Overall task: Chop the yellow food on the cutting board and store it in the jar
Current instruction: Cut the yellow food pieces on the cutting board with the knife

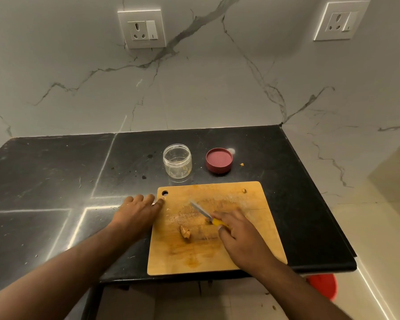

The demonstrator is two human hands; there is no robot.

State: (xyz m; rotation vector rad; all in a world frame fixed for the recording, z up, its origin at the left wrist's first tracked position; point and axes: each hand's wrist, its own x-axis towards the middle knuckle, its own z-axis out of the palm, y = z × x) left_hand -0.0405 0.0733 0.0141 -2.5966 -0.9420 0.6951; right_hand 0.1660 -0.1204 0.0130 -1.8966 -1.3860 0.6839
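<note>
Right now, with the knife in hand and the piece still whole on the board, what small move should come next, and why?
Probably bring the left hand from the cutting board edge onto the yellow food to steady it. The right hand already grips the knife just beyond the piece, which lies unheld and uncut.

1 view only, a wide-angle camera worn on the person's head, looking forward and steeply down over both forearms onto the black counter [56,181]. It sits close above the near counter edge, with the cutting board [252,227] low and just right of centre, the left hand [136,212] and right hand [238,234] reaching in from the bottom. The marble wall [194,88] fills the upper half, its lines bowed by the lens, and a strip of floor [367,227] shows at right; no 2nd view shares the scene.
</note>
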